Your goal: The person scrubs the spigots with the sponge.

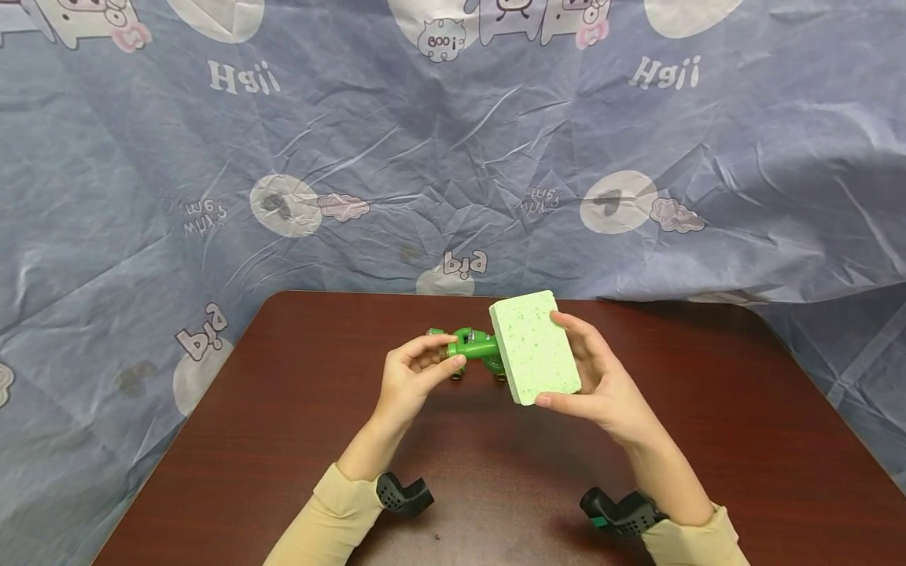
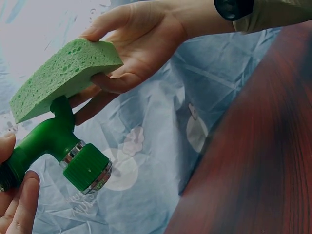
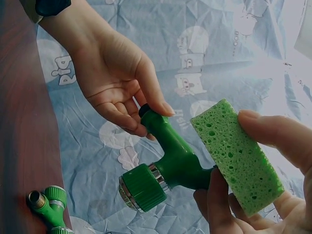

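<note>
A green fitting (image 1: 473, 348) with a ribbed green knob and silver collar (image 2: 87, 166) is pinched at its threaded end by my left hand (image 1: 418, 377), between thumb and fingers. My right hand (image 1: 602, 377) grips a light green sponge (image 1: 535, 346) by its edges, thumb below and fingers above in the head view. The sponge (image 3: 238, 158) is against or very near the fitting's other end; in the right wrist view, right-hand fingers lie beside that end. Whether they touch the fitting, I cannot tell.
Another green fitting (image 3: 48, 208) with several openings rests on the dark red-brown table (image 1: 297, 440), behind the hands and partly hidden in the head view. A patterned blue-grey cloth (image 1: 439, 157) hangs behind the table. Each wrist wears a black device.
</note>
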A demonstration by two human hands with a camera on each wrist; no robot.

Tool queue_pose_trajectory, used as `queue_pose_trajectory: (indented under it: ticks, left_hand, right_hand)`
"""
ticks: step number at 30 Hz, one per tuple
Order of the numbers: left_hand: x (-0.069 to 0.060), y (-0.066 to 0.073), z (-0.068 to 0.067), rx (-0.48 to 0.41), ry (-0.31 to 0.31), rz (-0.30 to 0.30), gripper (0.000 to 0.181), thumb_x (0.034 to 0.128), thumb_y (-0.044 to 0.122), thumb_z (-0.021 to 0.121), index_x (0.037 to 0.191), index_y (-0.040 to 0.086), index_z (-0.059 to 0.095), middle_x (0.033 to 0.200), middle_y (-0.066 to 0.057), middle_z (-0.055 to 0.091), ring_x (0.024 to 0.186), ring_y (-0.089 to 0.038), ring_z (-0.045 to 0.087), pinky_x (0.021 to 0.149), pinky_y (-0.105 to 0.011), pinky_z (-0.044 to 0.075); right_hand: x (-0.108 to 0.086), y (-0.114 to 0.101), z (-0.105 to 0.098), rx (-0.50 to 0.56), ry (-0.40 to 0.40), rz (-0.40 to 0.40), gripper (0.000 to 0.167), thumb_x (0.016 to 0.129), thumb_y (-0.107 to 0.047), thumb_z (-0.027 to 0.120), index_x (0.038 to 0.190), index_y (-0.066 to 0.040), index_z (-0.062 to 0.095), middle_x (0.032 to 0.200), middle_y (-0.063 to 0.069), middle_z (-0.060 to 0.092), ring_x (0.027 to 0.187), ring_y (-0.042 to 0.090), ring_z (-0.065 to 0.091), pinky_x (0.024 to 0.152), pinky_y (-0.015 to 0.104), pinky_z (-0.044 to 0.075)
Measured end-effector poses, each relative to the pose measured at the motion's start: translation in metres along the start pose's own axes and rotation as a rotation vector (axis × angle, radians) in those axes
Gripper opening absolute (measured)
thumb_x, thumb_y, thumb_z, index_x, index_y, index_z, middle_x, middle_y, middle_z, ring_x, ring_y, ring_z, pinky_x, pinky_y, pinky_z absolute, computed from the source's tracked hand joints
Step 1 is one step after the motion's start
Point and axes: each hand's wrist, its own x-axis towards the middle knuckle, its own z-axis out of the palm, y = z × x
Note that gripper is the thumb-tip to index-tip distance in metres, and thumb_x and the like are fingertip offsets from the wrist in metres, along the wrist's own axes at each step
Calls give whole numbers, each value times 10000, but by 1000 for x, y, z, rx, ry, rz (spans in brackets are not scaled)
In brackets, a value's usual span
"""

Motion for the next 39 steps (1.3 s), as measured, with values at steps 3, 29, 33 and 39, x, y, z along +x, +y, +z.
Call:
queue_pose_trajectory:
  ticks: [3,29,33,39]
  left_hand:
    - [0,0,0,-9,-3,-2,327,756,-116,687,1052,-202,576,912,-11,649,755,-98,644,650,-209,545]
    - [-1,-1,-2,-12,-69,-24,398,694,-135,738,1064,-182,599,937,-54,681,758,-166,669,643,-299,574]
    - [-1,0,-2,4,-94,-43,431,664,-176,727,1075,-175,597,1003,-80,657,795,-183,673,682,-306,572]
    - [-1,1,-3,40,-126,-21,407,690,-170,714,1082,-159,606,1051,-161,616,797,-149,672,690,-311,572]
  right_hand:
    - [0,0,0,-5,2,-4,934,669,244,679,1443,-82,271,1353,100,399,1091,209,522,798,307,544]
    - [-2,-2,-1,-9,11,-7,923,680,246,670,1456,-51,269,1282,113,493,1028,194,585,780,281,547]
    - [-2,-3,-2,-9,11,-11,910,689,246,661,1456,-39,262,1278,122,498,1023,204,589,777,285,548]
    - [-2,-4,-3,-7,17,-13,909,689,249,659,1455,-23,254,1288,124,492,1027,207,586,767,290,552]
